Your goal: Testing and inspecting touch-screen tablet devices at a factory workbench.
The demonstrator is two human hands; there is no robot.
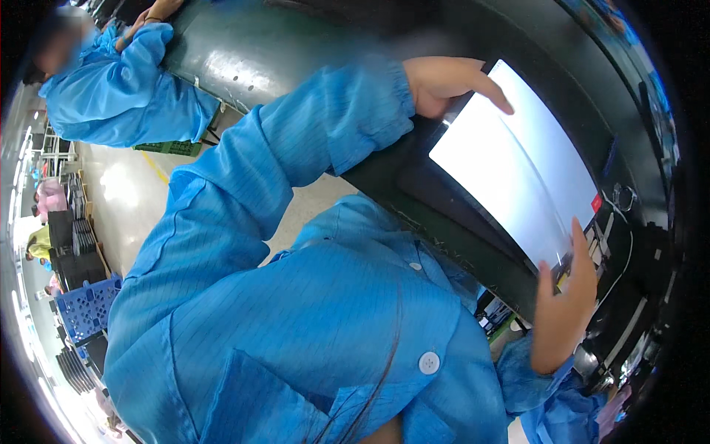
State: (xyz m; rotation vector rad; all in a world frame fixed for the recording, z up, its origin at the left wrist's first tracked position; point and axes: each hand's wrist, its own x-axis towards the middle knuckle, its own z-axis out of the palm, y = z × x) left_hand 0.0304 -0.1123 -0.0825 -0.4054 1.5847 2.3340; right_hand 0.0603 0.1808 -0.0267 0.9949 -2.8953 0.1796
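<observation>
A flat display panel (510,163) glows white at the right of the head view, lying aslant over a dark work table. It has a thin black border and a small red patch at its right corner. My left hand (451,83) grips the far end, one finger stretched over the lit face and the others partly hidden behind the edge. At the near end my right hand (566,307) is closed round the panel's corner, thumb on one side and fingers on the other. Slight blur softens the right hand.
The dark table (473,255) carries a pale cable (629,255) and small parts beyond my right hand. A co-worker's blue sleeve (140,81) rests by another dark table at upper left. A blue plastic crate (87,307) and stacked black trays (78,255) stand at left.
</observation>
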